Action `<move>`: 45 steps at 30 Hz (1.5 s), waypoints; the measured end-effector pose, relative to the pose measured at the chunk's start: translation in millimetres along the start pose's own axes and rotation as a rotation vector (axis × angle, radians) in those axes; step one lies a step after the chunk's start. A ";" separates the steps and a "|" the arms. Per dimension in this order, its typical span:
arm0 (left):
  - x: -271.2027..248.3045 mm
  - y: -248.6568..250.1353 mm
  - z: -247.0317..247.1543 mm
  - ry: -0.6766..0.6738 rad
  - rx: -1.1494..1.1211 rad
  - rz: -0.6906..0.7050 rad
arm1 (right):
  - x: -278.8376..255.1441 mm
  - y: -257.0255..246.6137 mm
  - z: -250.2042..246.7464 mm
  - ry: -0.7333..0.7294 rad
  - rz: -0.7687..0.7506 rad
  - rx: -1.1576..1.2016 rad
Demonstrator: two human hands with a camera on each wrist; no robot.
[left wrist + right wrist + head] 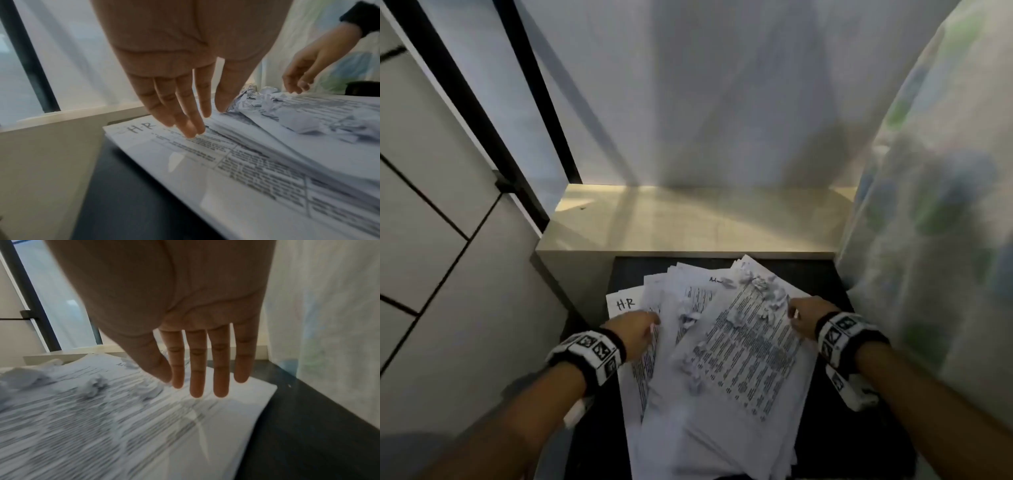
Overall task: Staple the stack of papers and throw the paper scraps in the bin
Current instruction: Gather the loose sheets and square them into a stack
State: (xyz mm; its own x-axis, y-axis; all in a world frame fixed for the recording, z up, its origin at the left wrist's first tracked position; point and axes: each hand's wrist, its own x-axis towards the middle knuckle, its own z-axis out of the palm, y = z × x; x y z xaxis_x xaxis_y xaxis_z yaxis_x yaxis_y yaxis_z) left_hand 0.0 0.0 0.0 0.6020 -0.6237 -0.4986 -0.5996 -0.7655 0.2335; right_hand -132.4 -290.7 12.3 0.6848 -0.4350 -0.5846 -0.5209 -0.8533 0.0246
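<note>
A loose, fanned stack of printed papers (722,359) lies on a black table (859,428); the lowest sheet is marked "H.R" (141,128). Several crumpled paper scraps (756,287) are strewn over the top sheets (267,100) (94,384). My left hand (640,329) hovers at the stack's left edge with straight fingers (189,123) just above the sheets, holding nothing. My right hand (804,318) reaches over the stack's right edge, fingers (197,382) extended above the paper and empty. No stapler or bin shows.
A pale ledge (688,222) runs behind the table under a white curtain (688,85). A flower-patterned sheer curtain (935,205) hangs close on the right. A tiled wall (431,240) and dark window frame (482,113) stand left.
</note>
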 end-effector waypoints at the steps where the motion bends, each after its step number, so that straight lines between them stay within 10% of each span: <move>1: 6.4 2.3 2.8 0.009 -0.008 -0.003 | 8.9 0.6 -2.9 0.020 0.004 -0.007; 12: 47.6 18.8 25.9 0.239 -0.164 -0.036 | 57.5 16.3 -0.9 0.166 0.057 0.033; 23: 29.6 40.3 31.9 0.286 -0.099 0.011 | 42.0 -8.8 36.0 0.325 -0.022 0.040; 37: 48.7 36.0 38.2 0.188 -0.588 0.046 | 47.1 -58.2 34.1 0.337 -0.147 -0.116; 45: 55.7 46.6 42.4 0.172 -0.244 -0.016 | 27.2 -32.1 26.4 0.397 -0.147 0.071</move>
State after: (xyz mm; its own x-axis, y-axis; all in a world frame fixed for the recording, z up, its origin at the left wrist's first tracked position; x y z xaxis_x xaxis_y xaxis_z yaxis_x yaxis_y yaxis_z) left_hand -16.7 -63.7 -52.3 0.7034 -0.6127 -0.3603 -0.4573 -0.7781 0.4306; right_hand -110.5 -267.6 -25.8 0.8900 -0.3994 -0.2199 -0.4277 -0.8984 -0.0994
